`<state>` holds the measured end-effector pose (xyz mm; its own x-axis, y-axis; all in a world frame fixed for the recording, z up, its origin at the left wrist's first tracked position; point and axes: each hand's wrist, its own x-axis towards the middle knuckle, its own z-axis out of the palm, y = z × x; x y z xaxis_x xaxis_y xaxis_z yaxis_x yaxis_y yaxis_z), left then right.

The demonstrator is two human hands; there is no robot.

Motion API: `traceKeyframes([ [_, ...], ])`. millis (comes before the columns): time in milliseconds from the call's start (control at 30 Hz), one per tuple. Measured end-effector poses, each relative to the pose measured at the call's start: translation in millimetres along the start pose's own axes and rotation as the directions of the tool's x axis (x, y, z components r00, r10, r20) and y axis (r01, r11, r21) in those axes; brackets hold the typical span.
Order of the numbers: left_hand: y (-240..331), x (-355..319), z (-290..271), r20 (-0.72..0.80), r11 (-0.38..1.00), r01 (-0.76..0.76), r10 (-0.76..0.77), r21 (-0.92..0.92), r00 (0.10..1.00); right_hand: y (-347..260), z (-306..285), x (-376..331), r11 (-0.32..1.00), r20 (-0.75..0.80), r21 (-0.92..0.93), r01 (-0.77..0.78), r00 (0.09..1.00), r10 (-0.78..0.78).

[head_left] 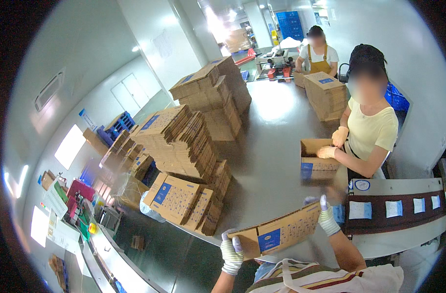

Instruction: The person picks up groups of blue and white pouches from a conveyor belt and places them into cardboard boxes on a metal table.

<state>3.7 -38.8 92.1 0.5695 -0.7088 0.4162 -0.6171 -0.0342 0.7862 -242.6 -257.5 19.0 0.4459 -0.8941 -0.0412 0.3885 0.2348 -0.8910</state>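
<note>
Between my two gloved hands is a brown cardboard box (pixel 291 228) with a blue printed panel, held over the near edge of the steel table (pixel 262 180). It looks long and narrow, partly unfolded. My left hand (pixel 232 251), in a striped glove, grips its left end with the thumb on the near face. At the right end my right hand (pixel 328 217) is wrapped round the edge, fingers up. Flat folded cartons (pixel 179 198) lie in a low stack just left of the box.
Tall stacks of flat cartons (pixel 174 141) fill the table's left side. Across the right side, a co-worker (pixel 372 122) in gloves handles an open box (pixel 318 161). A dark conveyor belt (pixel 374 219) carrying white-and-blue packets runs at my right. Another person (pixel 319 56) stands at the far end.
</note>
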Motion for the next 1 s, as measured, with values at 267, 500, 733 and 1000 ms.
traceKeyframes([
  [267,-88.4,-5.9,43.3,-0.014,0.825,0.508,-0.527,-0.248,0.85,26.5,1.3,-43.7,0.984,0.112,-0.175,-0.019,0.993,0.039],
  [500,-148.7,-28.2,38.6,0.423,0.881,0.473,-0.422,-0.018,0.802,52.5,5.5,-12.9,0.961,-0.008,-0.264,0.08,0.996,-0.086],
  [733,-116.5,-26.4,25.8,0.417,0.878,0.314,-0.453,0.361,0.788,47.0,8.1,-37.1,0.017,0.354,-0.935,0.354,0.933,0.069],
  [1000,-87.0,-4.6,32.3,0.377,0.634,0.043,-0.511,0.772,0.772,5.1,36.6,-32.1,-0.327,0.482,-0.733,0.597,0.794,0.37],
])
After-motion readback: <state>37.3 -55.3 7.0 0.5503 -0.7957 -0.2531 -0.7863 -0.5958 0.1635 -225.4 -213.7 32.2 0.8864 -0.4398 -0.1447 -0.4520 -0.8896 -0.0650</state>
